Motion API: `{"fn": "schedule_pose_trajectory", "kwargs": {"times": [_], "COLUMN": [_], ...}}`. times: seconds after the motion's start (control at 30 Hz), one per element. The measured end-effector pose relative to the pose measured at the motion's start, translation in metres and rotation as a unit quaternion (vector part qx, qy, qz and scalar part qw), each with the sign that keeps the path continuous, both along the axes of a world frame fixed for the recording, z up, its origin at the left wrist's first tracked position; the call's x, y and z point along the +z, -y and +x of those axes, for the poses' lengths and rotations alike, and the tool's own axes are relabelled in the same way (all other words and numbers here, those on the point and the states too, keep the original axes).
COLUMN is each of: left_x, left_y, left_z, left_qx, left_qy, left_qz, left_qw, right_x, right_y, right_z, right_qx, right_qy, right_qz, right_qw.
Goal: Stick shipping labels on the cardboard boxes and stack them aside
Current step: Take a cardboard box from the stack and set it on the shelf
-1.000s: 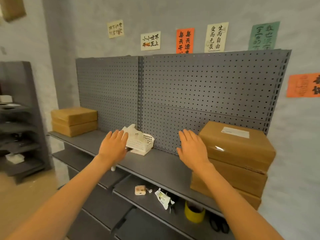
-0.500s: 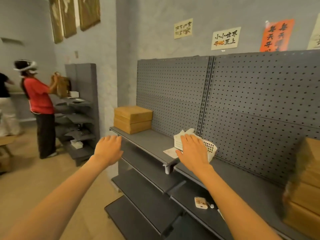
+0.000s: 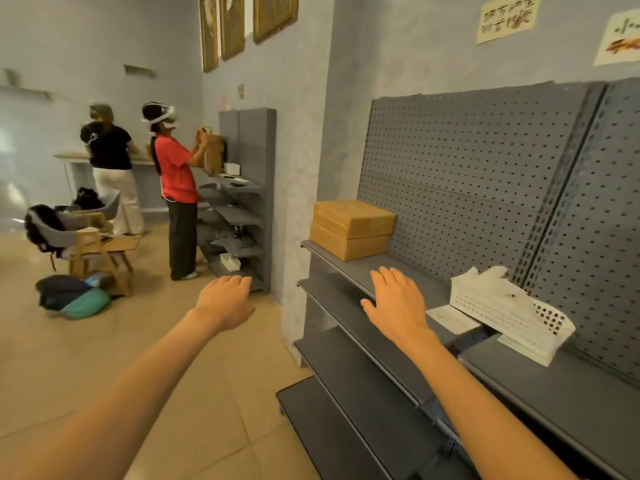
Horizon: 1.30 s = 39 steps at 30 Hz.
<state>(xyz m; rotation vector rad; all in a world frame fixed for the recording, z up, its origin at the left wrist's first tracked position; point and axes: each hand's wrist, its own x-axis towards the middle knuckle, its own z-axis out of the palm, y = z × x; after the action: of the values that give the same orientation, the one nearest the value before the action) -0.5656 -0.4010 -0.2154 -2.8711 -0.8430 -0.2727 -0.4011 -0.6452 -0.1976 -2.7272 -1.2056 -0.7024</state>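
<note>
Two people at left of frame: one in a black top (image 3: 105,147) facing away at a counter, one in a red top (image 3: 173,169) holding a brown paper bag (image 3: 212,152) at a narrow grey rack (image 3: 247,199). One chair (image 3: 74,233) lower left, with bags heaped on the floor beside it. Left hand (image 3: 225,299), lower centre: palm down over the tan floor, fingers relaxed and slightly curled, holding nothing, touching nothing. Right hand (image 3: 394,303), just right of centre: fingers straight and close together, flat, hovering over the front edge of the top shelf (image 3: 363,268); empty, and contact with the shelf cannot be told. Two cardboard boxes (image 3: 351,228), stacked one on the other, centre frame at the left end of that shelf, against the pegboard (image 3: 485,174); no label visible on them. One white basket (image 3: 509,310) at right with white sheets in it, and one loose paper sheet (image 3: 450,318) lying just beside it. Two paper signs upper right.
</note>
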Motion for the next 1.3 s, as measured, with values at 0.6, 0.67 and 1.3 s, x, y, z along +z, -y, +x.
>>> {"fn": "schedule_pose_trajectory", "kwargs": {"times": [0.6, 0.67, 1.3], "left_x": [0.035, 0.037, 0.02], "left_y": [-0.204, -0.223, -0.495], "left_z": [0.113, 0.124, 0.209], "left_qx": [0.03, 0.018, -0.053], "left_qy": [0.033, 0.042, 0.003], "left_qz": [0.063, 0.068, 0.034], "left_qw": [0.997, 0.997, 0.998], "right_x": [0.002, 0.009, -0.008], "right_y": [-0.24, -0.267, -0.522], "right_z": [0.138, 0.147, 0.2], "right_qx": [0.068, 0.08, 0.022], "right_qy": [-0.008, -0.006, -0.01], "right_qz": [0.007, 0.015, -0.005], "right_qw": [0.998, 0.997, 1.0]}}
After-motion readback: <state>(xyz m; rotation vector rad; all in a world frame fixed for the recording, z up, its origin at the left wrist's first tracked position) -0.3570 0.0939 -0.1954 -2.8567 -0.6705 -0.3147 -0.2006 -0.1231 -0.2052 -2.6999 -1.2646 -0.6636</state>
